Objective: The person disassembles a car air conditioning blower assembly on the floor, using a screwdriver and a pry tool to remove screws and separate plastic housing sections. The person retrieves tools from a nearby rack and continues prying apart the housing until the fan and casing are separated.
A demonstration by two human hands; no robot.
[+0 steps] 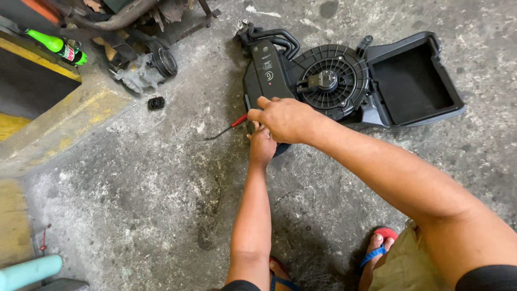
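Blower housing (344,81), black plastic with a round fan in the middle, lies flat on the concrete floor (134,178) in the upper centre of the frame, so I can press down on it. My right hand (285,118) rests over its lower left edge, fingers curled, steadying it. My left hand (262,145) beneath seems closed on a red-handled screwdriver (226,128) pointing left, though I cannot tell for certain.
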